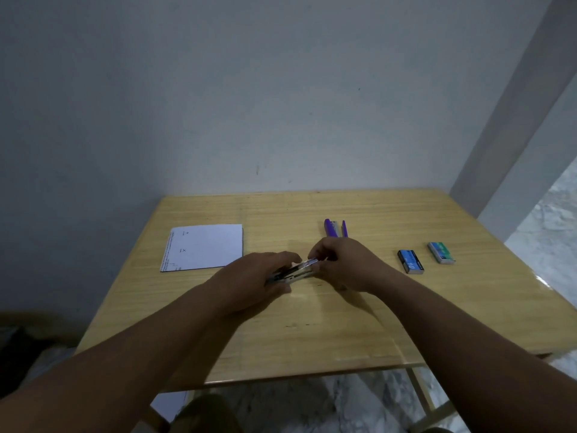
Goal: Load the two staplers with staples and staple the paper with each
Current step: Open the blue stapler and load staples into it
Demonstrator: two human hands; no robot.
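The left hand (256,276) grips a metal stapler (293,271) low over the worktop (312,339), its long axis pointing right and away toward the right hand (340,264), which pinches its far end; the purple stapler (331,228) lies just beyond.

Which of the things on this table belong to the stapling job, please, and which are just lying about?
Job: silver stapler held in left hand and right hand; purple stapler; blue staple box; green staple box; paper.

Lying about: nothing on the table; a sheet on the floor.
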